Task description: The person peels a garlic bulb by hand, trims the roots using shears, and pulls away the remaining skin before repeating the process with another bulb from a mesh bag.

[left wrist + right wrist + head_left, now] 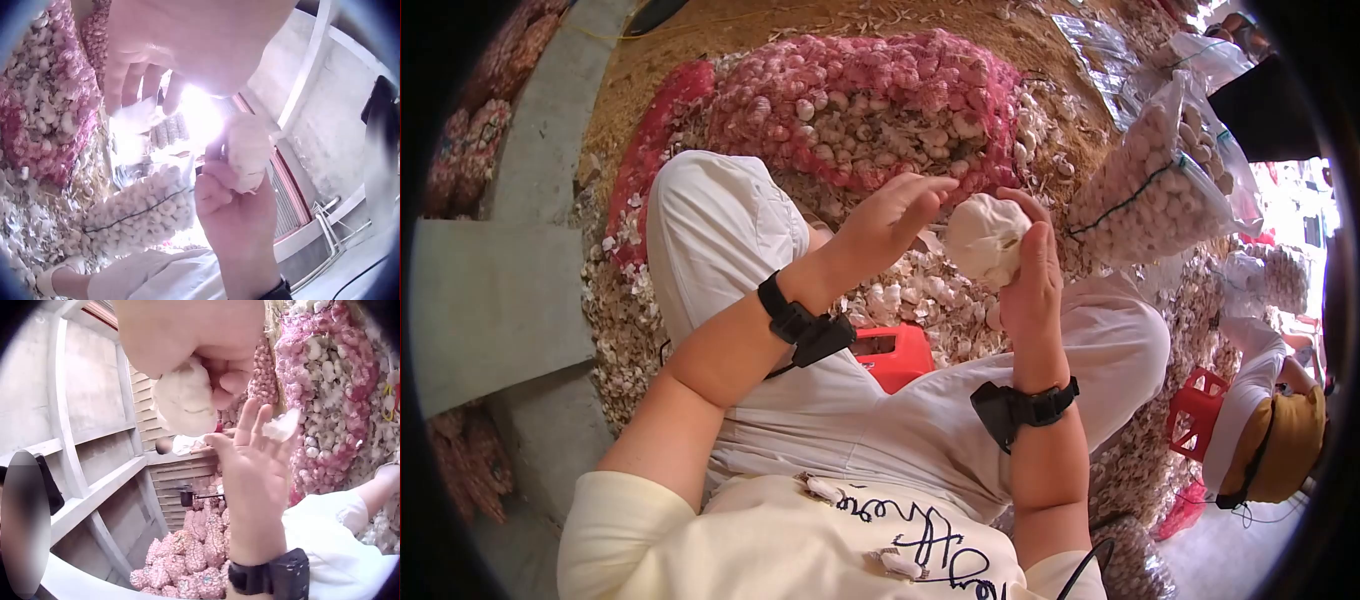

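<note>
A large white garlic bulb (985, 240) (248, 153) (184, 400) is gripped by my right hand (1032, 275) (240, 215) (194, 334), its fingers and thumb curled around one side. Just left of the bulb, my left hand (890, 228) (194, 37) (259, 481) has its fingers extended and apart from the bulb. A thin white piece of peel (282, 425) lies at the left fingers in the right wrist view; whether they hold it or it is loose, I cannot tell.
Beyond the hands lies an open pink mesh bag (750, 110) of garlic. Loose peel (920, 290) covers the floor around a red plastic stool (905, 365) between the legs. A clear bag of garlic (1160, 200) stands at right, near another person (1265, 430).
</note>
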Motion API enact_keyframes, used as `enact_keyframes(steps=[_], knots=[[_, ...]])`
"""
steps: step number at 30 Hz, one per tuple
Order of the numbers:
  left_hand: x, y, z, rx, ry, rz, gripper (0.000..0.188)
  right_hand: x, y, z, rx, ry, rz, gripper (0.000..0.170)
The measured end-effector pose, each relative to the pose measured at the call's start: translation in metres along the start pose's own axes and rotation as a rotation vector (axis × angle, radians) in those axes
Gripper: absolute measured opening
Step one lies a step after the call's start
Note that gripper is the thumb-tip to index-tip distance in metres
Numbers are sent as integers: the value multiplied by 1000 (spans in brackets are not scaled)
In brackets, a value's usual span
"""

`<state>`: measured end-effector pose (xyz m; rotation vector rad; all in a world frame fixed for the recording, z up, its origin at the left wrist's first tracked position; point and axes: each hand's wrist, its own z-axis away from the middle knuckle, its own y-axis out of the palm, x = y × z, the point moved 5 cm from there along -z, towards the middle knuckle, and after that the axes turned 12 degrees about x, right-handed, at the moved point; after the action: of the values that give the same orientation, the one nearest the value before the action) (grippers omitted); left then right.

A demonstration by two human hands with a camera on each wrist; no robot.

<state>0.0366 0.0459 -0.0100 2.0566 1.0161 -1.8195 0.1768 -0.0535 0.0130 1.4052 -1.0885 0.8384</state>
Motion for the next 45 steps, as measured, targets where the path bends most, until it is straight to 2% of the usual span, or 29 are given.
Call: enact_keyframes(steps=[1,3,4,7,9,13,15,19,21,22,24,25,28,30,34,36,37,40,42,43,45], knots=[[-4,1,1,2,-1,0,49,1,4,0,5,24,65,51],[-17,11,4,147,6,92,59,-2,5,1,12,51,129,52],[-25,10,5,146,3,91,59,-9,2,2,14,59,201,51],[-34,10,5,187,-69,-31,65,-12,2,5,0,90,283,46],[-33,7,6,185,-54,-115,58,-15,-1,6,-19,145,290,43],[-29,4,4,181,-38,-136,48,-14,0,7,-11,130,381,42],[-34,3,5,72,46,-199,36,-17,-2,6,-49,150,324,43],[-54,-2,6,31,129,-320,34,-19,-6,4,-89,101,250,42],[-66,-1,8,-23,302,-437,31,-20,-5,4,-85,115,256,40],[-64,1,7,-22,303,-436,31,-19,-4,5,-87,115,257,40],[-62,5,8,-68,381,-512,24,-14,-2,5,-77,98,436,38],[-62,6,8,-69,379,-511,24,-14,-2,6,-76,100,436,38],[-61,3,7,-78,283,-501,18,-12,0,6,-81,123,500,37],[-46,-6,5,-114,-19,-218,13,-10,0,6,-74,136,500,37],[-29,-18,6,-150,-152,-194,16,-10,1,6,-59,113,412,39],[-20,-15,4,-2,-295,-238,18,-10,1,7,-54,80,344,43],[-17,-15,5,-5,-295,-238,18,-11,0,6,-52,80,345,43],[-16,-7,3,79,-220,-313,15,-13,-1,6,-23,77,277,45],[-40,-18,3,-330,103,-425,14,-11,-1,6,-36,81,352,47],[-43,-21,3,-329,104,-425,14,-12,0,5,-38,81,352,47],[-58,-15,5,-161,329,-644,14,-10,3,4,-31,18,403,48]])
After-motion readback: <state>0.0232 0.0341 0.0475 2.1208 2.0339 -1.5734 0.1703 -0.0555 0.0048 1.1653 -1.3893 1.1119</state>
